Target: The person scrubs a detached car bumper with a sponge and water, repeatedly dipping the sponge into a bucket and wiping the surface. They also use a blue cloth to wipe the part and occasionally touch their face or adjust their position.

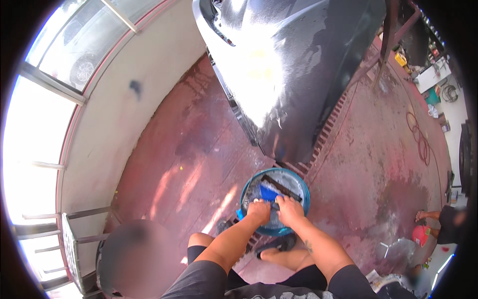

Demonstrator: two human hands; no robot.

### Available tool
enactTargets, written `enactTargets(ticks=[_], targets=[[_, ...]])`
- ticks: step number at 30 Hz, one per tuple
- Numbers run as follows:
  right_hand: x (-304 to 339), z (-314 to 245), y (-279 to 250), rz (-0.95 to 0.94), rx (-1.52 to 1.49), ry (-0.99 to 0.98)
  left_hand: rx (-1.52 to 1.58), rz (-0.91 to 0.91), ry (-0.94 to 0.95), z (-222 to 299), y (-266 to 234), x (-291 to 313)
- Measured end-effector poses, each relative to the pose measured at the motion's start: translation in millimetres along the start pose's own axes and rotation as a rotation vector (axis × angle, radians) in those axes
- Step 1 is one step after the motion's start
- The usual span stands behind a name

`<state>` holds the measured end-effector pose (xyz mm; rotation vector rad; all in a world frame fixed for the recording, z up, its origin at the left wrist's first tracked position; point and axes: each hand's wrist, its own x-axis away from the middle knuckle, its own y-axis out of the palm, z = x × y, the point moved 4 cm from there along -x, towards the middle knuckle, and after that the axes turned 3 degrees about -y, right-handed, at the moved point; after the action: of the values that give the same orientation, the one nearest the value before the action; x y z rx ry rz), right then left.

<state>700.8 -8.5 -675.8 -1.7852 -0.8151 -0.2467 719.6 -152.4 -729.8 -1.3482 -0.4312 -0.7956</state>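
Wash tool [269,192], blue body with a long dark bar at its far side, looks like a brush or squeegee, exact type too small to tell. It sits inside the rim of a round teal bucket [307,197] with grey sudsy water, bucket on the red floor [194,144], just short of the pointed end of a dark, glossy car hood [303,99] at 12 o'clock. Left hand [259,211] on the bucket's 7 o'clock side, right hand [289,211] at 5 o'clock; both fists closed on the tool's near end, close to each other, a short dark piece showing between. Fingertip contact hidden. Handling, my judgement: tool probably light when drained, somewhat heavier with water on it; dark bar looks stiff and straight, blue part can't be called hard or soft from here. Suds likely make everything slick, so a loose one-handed pinch could slip. Not fragile by the look of it. Best hold: near end, 6 o'clock side, both hands wrapped firmly, thumbs locked over, bar facing 12 o'clock and clear of the fingers. Bucket itself likely heavy and sloshy; if needed, take the rim at 3 and 9 o'clock.
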Motion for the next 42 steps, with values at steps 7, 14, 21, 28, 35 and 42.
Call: enactTargets(ticks=[7, 14, 21, 28, 35, 42], targets=[[-49.2, 81.4, 83.3, 0.012, -0.028, -0.22, -0.084, -0.267, 0.084, -27.1, 77.1, -95.7], [-80.3, 87.4, 93.4, -0.266, 0.158, 0.003, 0.145, 0.326, 0.229, 2.6, -58.2, -27.8], [-63.0, 92.8, 75.7, 0.007, 0.137, -0.108, -0.055, 1.708, 0.47, 35.8, -357.6, 142.7], [-66.7, 77.8, 86.4, 0.023, 0.128, -0.206, -0.306, 1.543, 0.085, 0.4, -396.1, 124.1], [-72.3, 87.7, 87.5, 0.123, 0.096, -0.211, -0.168, 1.568, 0.06, -26.2, -361.7, 92.0], [-60.4, 72.3, 63.4, 0.289, -0.111, -0.325, 0.272, 1.445, 0.429, -48.9, -242.9, 11.7]])
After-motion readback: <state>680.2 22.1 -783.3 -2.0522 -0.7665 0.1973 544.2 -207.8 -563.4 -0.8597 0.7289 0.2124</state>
